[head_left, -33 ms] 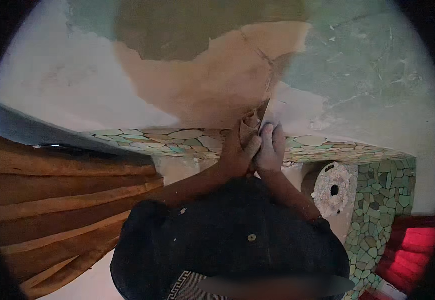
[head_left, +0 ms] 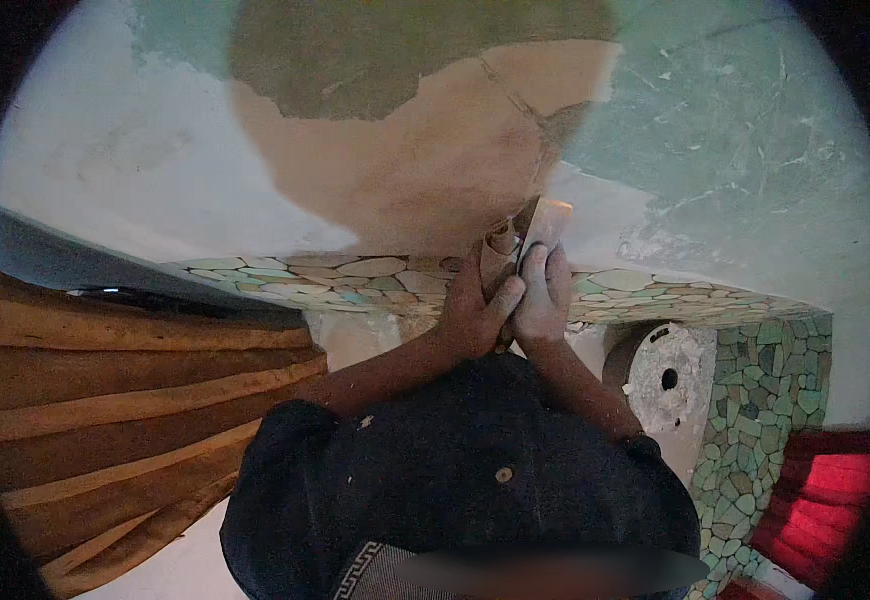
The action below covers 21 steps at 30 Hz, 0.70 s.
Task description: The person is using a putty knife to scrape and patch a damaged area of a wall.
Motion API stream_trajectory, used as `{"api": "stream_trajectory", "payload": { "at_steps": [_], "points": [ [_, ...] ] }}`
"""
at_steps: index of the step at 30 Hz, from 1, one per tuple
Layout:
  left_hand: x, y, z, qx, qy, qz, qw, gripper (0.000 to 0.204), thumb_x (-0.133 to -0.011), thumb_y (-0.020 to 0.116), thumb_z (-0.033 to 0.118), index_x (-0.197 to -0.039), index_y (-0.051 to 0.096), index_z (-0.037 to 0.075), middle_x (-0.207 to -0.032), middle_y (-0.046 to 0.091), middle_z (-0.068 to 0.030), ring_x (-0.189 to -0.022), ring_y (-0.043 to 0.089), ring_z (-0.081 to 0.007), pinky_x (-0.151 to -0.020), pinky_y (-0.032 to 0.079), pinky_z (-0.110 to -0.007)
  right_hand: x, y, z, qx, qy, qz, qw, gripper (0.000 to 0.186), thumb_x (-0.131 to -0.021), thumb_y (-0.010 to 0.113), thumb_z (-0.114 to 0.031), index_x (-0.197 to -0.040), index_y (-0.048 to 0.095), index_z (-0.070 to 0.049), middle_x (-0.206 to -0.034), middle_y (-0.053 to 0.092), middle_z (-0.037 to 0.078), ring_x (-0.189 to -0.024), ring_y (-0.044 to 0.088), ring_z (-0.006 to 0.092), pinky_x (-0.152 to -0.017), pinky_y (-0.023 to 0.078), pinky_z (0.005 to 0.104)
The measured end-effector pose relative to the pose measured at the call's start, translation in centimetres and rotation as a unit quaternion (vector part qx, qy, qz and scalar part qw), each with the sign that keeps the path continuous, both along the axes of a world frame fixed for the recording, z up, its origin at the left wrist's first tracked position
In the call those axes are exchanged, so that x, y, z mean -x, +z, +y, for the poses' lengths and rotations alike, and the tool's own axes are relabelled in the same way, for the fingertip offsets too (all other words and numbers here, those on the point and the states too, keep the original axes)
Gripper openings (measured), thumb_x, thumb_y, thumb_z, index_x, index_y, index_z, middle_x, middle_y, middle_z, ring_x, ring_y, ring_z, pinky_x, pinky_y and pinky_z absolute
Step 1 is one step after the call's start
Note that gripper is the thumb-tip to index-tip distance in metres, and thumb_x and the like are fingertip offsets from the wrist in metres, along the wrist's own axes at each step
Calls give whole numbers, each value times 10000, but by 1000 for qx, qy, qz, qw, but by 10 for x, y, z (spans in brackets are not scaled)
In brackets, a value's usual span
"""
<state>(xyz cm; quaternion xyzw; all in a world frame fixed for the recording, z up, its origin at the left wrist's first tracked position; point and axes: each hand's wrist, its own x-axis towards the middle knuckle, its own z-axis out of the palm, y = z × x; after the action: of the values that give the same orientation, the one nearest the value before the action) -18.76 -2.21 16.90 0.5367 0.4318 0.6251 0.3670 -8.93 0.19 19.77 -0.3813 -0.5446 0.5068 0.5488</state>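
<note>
In front of patchy white-green-tan wall (head_left: 405, 170), L hand (head_left: 470, 312) curled round rolled brown sheet (head_left: 498, 258); R hand (head_left: 542, 310) closed on flat rectangular metal blade (head_left: 549, 222), side by side w/ L.

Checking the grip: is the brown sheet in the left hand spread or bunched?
Bunched: the brown sheet curls in on itself at its top end, in the left hand.

The metal scraper blade (head_left: 552, 222) at the right hand (head_left: 541, 312) has tilted, and its far edge, plain pale before, now catches a warm orange glint. The scene is brighter; the plaster-crusted disc (head_left: 652, 392) at right looks whiter, less pinkish.
</note>
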Motion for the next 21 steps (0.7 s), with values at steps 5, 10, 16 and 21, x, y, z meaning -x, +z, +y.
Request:
{"api": "stream_trajectory", "payload": {
  "at_steps": [5,10,16,21],
  "points": [
    [-4,5,-13,67,31,65,995,629,-878,539,281,-1310,258,-81,-1238,459,-260,-1147,476,-345,-962,362,-439,-5,-4,7,-2,52,-71,996,376,-986,326,-250,-1210,451,26,-1065,540,162,-964,526,213,-837,412,328],
    [1,-16,-21,-2,84,166,983,615,-879,530,269,-1303,251,-80,-1179,499,-266,-1100,514,-358,-912,406,-432,-4,-1,3,14,109,-104,988,353,-990,321,-238,-1192,479,6,-1038,565,133,-987,529,218,-863,408,333],
    [-5,-20,-17,-40,110,170,978,519,-886,517,257,-1251,361,-77,-1131,538,-255,-1051,554,-368,-882,434,-406,-7,-14,16,-57,105,-123,985,342,-984,346,-255,-1149,515,-7,-1012,584,163,-961,563,272,-829,430,353],
    [-2,-23,-14,-63,133,224,963,463,-890,505,241,-1230,415,-61,-1136,551,-229,-1041,567,-349,-873,442,-399,-4,-8,17,-111,53,-147,981,358,-973,368,-286,-1115,519,5,-962,590,210,-872,589,344,-767,450,384]
  ]
}}
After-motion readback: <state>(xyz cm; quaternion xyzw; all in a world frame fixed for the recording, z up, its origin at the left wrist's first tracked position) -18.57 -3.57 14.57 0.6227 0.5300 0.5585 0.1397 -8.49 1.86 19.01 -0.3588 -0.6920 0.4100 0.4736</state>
